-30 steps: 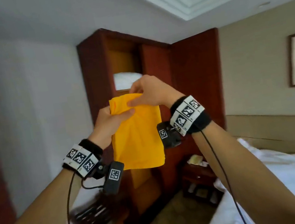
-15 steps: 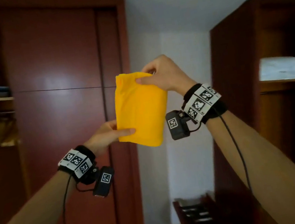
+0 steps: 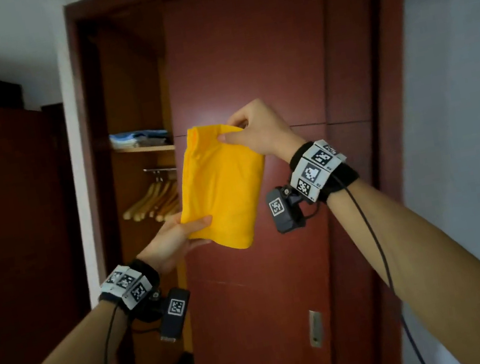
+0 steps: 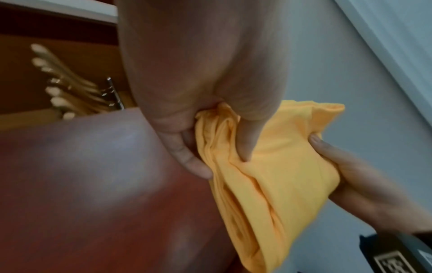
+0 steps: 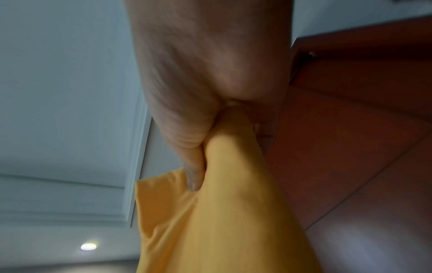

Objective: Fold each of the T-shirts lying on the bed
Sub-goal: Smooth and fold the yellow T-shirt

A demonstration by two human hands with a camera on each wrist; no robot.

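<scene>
I hold the folded yellow T-shirt (image 3: 221,185) up before the wardrobe (image 3: 242,54): right hand (image 3: 259,134) pinching its top edge, left hand (image 3: 175,240) clamped on the bottom corner, keeping the folds together, I judge.

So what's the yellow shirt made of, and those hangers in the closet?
The yellow T-shirt looks like soft matte knit fabric, probably cotton: it creases and bunches where the left hand grips it. The hangers look like pale varnished wood, though blur leaves that uncertain.
</scene>
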